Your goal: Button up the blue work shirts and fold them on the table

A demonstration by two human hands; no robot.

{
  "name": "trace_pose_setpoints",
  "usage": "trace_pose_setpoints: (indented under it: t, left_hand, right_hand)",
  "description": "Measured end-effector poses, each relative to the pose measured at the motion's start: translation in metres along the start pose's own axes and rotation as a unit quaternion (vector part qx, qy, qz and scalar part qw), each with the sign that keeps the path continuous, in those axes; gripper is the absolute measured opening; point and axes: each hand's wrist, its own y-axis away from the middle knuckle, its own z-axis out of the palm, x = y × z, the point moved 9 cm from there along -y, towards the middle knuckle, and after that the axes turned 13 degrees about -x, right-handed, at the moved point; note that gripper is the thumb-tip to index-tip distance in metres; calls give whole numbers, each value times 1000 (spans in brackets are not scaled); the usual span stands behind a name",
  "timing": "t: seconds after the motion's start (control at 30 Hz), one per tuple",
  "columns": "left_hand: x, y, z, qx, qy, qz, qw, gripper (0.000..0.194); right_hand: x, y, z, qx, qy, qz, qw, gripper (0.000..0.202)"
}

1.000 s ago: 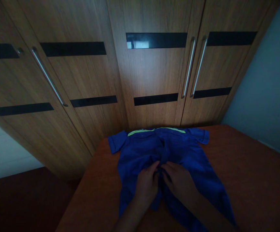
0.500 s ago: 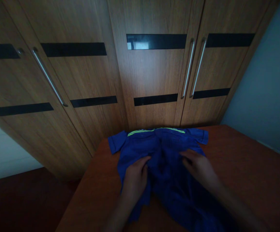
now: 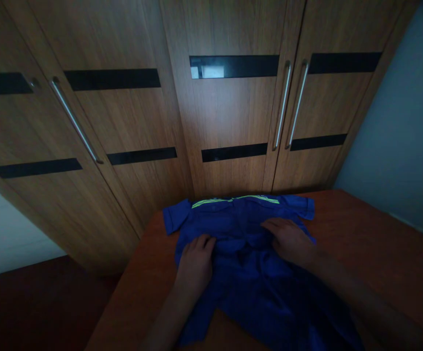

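Observation:
A dark blue short-sleeved coverall (image 3: pixel 240 263) lies on the brown table, its sleeves spread at the far end. Yellow-green stripes run across its upper part, and its lower part splits towards me. My left hand (image 3: pixel 197 256) is closed on the cloth at the left side of its middle, fingers curled. On the right side, my right hand (image 3: pixel 290 241) has its fingers bent together on the fabric, which is rumpled between the two hands. Shadow partly hides the fingertips and the lower right of the garment.
Behind the table (image 3: pixel 145 292) stands a wooden wardrobe (image 3: pixel 229 107) with black strips and long metal handles (image 3: pixel 282 107). A pale wall (image 3: pixel 401 136) rises at the right. Dark reddish floor (image 3: pixel 39 302) shows past the table's left edge.
Both hands have moved apart slightly, the left one leftward and the right one a little up and leftward. The cloth between them is flatter and the lower part is spread wider.

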Motion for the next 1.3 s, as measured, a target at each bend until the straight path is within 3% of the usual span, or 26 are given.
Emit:
trace_pose_setpoints:
  t: [0.13, 0.2, 0.3, 0.5, 0.7, 0.93, 1.3]
  left_hand:
    - [43, 5, -15, 54, 27, 73, 996, 50]
    - [62, -1, -18, 61, 51, 99, 992, 40]
    - [75, -22, -9, 43, 60, 87, 993, 24]
    - [66, -54, 14, 12, 68, 30, 997, 15]
    - [58, -50, 19, 43, 96, 39, 994, 24]
    - [48, -49, 23, 50, 119, 39, 991, 27]
    - [56, -43, 22, 32, 153, 80, 985, 28]
  right_hand:
    - [-33, -5, 0, 35, -57, -42, 997, 38]
    - [-39, -13, 4, 26, -49, -20, 998, 27]
    - [-37, -22, 8, 8, -33, 24, 999, 16]
    - [-35, -20, 0, 50, -51, 54, 996, 15]
    - [-38, -23, 3, 70, -55, 71, 993, 17]
    - [-44, -30, 7, 21, -40, 19, 999, 18]
    - [-44, -34, 14, 29, -77, 8, 997, 30]
